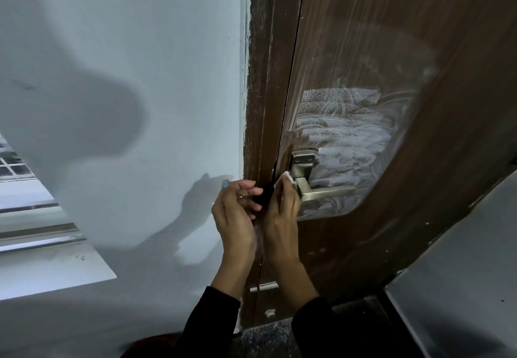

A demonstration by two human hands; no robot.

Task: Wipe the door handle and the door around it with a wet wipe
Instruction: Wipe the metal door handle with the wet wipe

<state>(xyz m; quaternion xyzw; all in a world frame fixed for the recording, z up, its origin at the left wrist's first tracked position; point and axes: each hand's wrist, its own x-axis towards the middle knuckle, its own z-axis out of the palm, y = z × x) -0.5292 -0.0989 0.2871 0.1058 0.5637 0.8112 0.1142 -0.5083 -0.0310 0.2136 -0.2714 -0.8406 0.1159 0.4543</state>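
Head view: my right hand (282, 212) grips the wet wipe (284, 179) and presses it against the base of the door handle (321, 191), at the handle's nine o'clock, just below the metal plate (302, 163). My left hand (237, 206) hangs beside the door's edge with fingers loosely curled, holding nothing. The door (377, 78) shows a wet, streaked patch from the handle's twelve round to three o'clock. Judgement: panel largely covered; handle wiping is the step in hand. Next move calls for drawing the wipe along the lever toward three o'clock, wrapping it round, then covering the dry strip at six o'clock.
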